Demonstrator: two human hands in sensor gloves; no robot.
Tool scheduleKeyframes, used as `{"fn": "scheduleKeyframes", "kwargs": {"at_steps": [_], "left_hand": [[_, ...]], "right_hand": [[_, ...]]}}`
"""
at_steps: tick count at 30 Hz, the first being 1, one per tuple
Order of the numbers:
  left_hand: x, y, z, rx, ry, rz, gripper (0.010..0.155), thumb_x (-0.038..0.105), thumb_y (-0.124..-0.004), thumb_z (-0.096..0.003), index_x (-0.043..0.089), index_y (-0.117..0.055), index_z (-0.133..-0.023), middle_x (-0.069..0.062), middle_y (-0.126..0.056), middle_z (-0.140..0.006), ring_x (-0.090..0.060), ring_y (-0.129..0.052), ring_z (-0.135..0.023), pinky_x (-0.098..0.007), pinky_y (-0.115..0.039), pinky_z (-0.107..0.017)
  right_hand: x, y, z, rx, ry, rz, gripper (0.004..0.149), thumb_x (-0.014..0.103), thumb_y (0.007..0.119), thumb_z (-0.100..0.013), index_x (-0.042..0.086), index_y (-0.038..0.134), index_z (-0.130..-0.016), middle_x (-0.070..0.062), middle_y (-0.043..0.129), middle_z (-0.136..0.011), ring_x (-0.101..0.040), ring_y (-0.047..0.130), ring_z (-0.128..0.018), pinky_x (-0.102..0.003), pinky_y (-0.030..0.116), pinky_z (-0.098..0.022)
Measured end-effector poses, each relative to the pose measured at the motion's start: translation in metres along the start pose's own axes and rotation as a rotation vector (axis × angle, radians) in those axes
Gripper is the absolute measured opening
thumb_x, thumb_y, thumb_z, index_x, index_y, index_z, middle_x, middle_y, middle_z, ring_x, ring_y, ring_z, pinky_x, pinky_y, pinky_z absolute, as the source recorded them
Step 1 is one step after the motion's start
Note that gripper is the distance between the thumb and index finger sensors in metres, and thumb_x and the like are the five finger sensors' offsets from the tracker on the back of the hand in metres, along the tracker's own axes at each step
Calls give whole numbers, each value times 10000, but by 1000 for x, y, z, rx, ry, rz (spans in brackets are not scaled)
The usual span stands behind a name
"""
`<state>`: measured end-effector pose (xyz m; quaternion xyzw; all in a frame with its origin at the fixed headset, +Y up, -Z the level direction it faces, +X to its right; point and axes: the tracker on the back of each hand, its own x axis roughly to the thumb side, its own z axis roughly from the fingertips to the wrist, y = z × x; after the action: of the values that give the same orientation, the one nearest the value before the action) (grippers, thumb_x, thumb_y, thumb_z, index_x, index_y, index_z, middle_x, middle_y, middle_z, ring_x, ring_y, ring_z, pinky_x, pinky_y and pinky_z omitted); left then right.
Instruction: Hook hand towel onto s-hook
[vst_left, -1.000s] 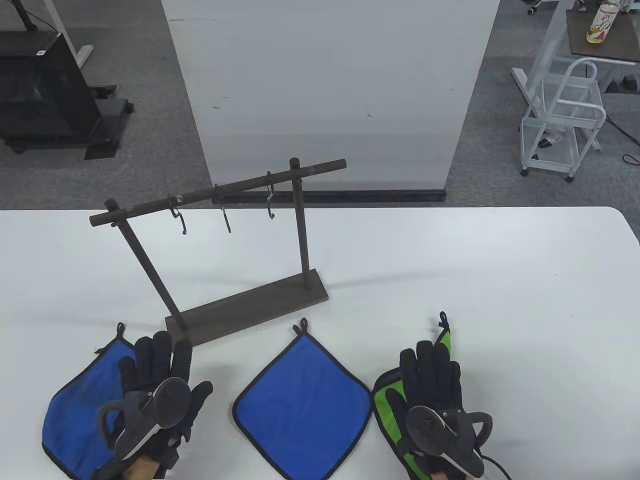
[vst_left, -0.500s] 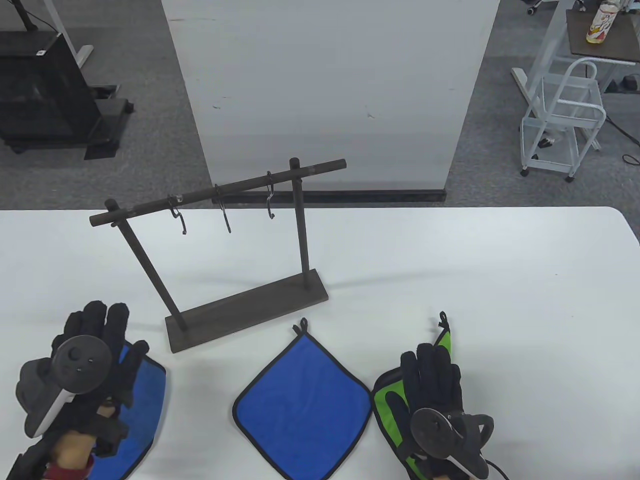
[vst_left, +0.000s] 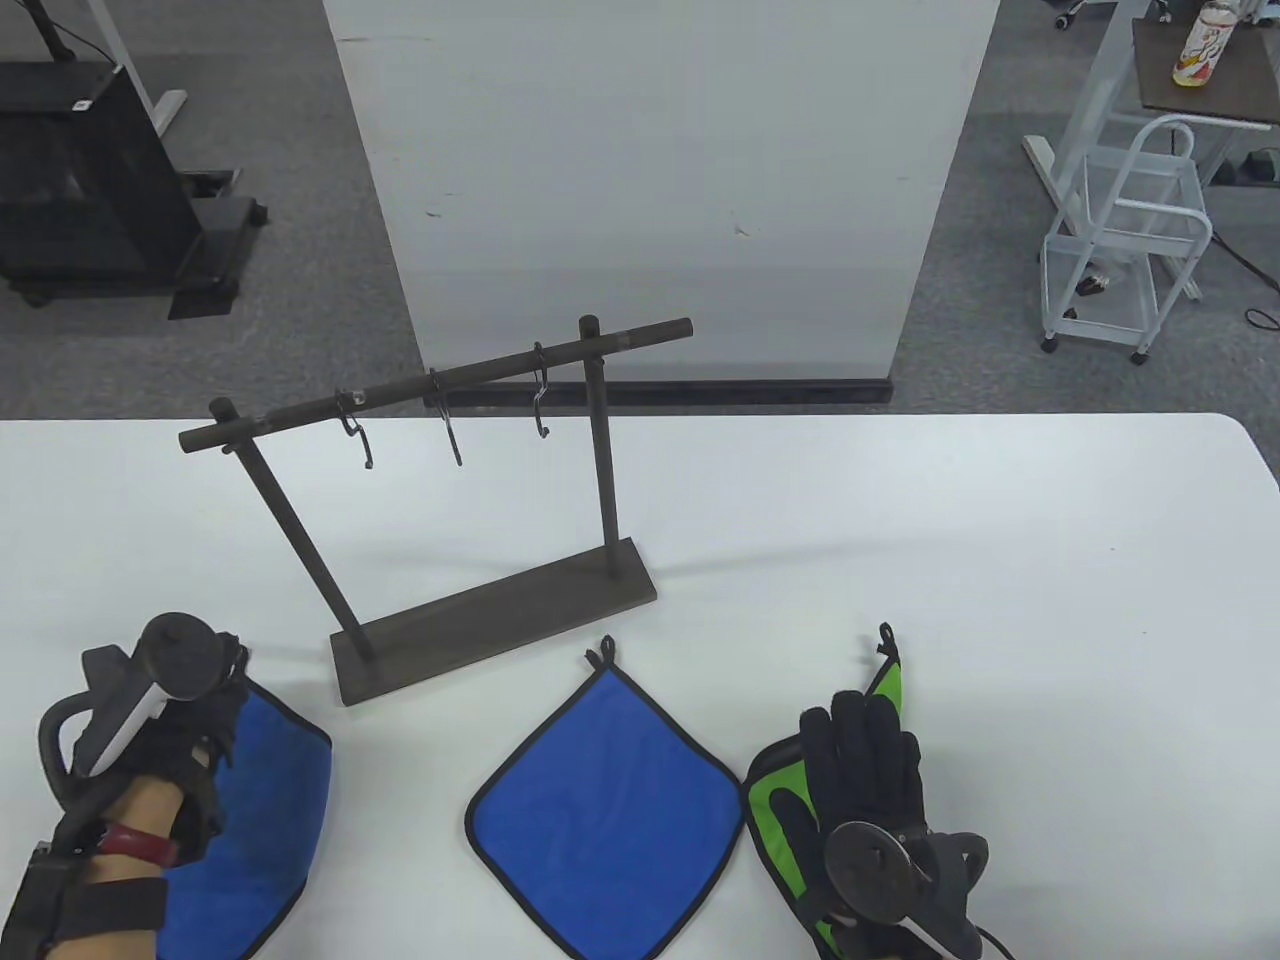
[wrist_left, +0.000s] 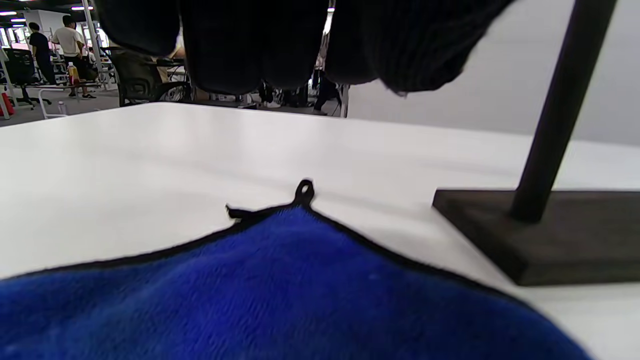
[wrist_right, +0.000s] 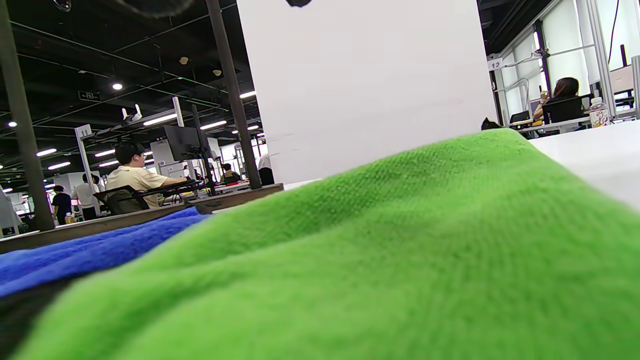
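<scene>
A dark wooden rack stands mid-table with three S-hooks on its bar. Three hand towels lie at the front: a left blue one, a middle blue one and a green one. My left hand hovers over the left blue towel's far corner. In the left wrist view my fingers hang above that towel's black loop, apart from it and holding nothing. My right hand rests flat on the green towel, fingers stretched out.
The rack's base and post stand just right of the left towel's loop. The green towel's loop and the middle towel's loop point away from me. A white panel stands behind the table.
My left hand moved left off the middle of the left blue towel, then tipped down over its far corner. My right hand slid slightly toward me on the green towel.
</scene>
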<state>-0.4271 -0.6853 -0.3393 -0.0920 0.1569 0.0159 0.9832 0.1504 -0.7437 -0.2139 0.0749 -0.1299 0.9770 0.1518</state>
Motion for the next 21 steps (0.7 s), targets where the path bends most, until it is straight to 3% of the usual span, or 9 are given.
{"fn": "scheduleKeyframes", "kwargs": {"at_steps": [9,16,21], "left_hand": [[14,-54,-27,-122,41,-232,576,381,-781,-453,361,-641,-1011,-77,-662,-1096,-360,-778,-944,-568,-617,-721],[17,-58,-30,63,33,-235,464,296,-854,-412,307,-778,-869,-67,-776,-975,-320,-905,-772,-518,-711,-658],[18,-57,-29,84,16,-232,385,274,-880,-405,264,-831,-787,-59,-880,-783,-247,-979,-570,-482,-799,-549]], "right_hand": [[1,1,0,21,-8,-6,725,589,618,-504,237,412,-1104,-106,256,-1196,-372,137,-1077,-541,271,-737],[2,3,0,33,-13,-1,726,590,616,-505,243,402,-1105,-106,249,-1196,-373,134,-1076,-544,267,-737],[3,3,0,34,-12,-5,724,591,614,-506,250,395,-1107,-107,243,-1196,-374,133,-1076,-545,267,-736]]}}
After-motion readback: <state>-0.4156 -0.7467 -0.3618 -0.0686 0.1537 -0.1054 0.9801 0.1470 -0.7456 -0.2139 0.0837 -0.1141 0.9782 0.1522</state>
